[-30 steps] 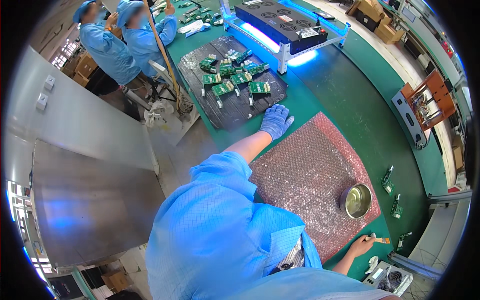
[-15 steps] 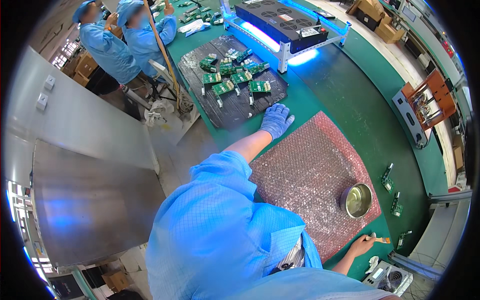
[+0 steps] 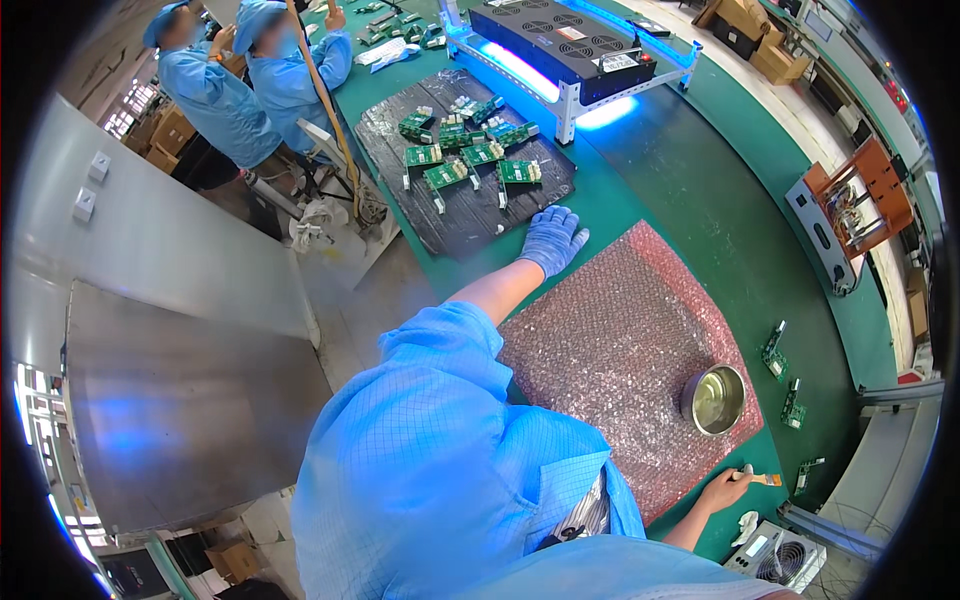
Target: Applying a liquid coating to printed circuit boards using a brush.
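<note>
My left hand (image 3: 553,240), in a blue-grey glove, rests with fingers stretched out on the green bench, between a black mat and a sheet of pink bubble wrap (image 3: 610,340). On the mat (image 3: 445,235) lie several green circuit boards (image 3: 483,154) with white connectors. Low on the right, my bare right hand (image 3: 722,490) is closed round the handle of a small paintbrush (image 3: 768,480), its bristles pointing right. A round metal bowl (image 3: 690,402) holding a pale yellowish liquid stands on the bubble wrap, just beyond the brush.
Several small circuit boards (image 3: 774,362) lie in a row on the dark green strip at right. A metal frame with blue light (image 3: 566,125) carries a black fan unit (image 3: 560,45). A fan box (image 3: 785,560) sits near my right forearm. Two people (image 3: 290,85) in blue work at far left.
The small circuit boards at right have shifted slightly away from me along the dark green strip. Both my hands, the paintbrush and the bowl have stayed in place.
</note>
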Demonstrator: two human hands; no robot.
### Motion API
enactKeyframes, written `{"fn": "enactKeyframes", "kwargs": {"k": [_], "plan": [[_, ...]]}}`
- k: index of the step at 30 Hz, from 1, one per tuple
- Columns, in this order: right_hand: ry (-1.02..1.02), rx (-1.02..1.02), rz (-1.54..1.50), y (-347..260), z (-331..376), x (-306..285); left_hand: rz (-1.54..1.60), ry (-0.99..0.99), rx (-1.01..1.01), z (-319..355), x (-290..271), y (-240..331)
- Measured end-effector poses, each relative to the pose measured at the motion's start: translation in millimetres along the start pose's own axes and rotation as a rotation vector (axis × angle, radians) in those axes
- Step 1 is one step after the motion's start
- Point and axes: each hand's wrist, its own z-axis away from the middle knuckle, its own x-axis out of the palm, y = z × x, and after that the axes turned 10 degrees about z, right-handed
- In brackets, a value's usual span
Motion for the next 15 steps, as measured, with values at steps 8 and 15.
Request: {"fn": "enactKeyframes", "kwargs": {"k": [8, 15], "plan": [[-0.010, 0.009, 0.016, 2.9, -0.1, 3.2, -0.007, -0.006, -0.009, 0.7, -0.9, 0.7], [-0.019, -0.001, 0.013, 3.2, -0.5, 3.0, 0.006, -0.001, -0.005, 0.7, -1.7, 1.0]]}}
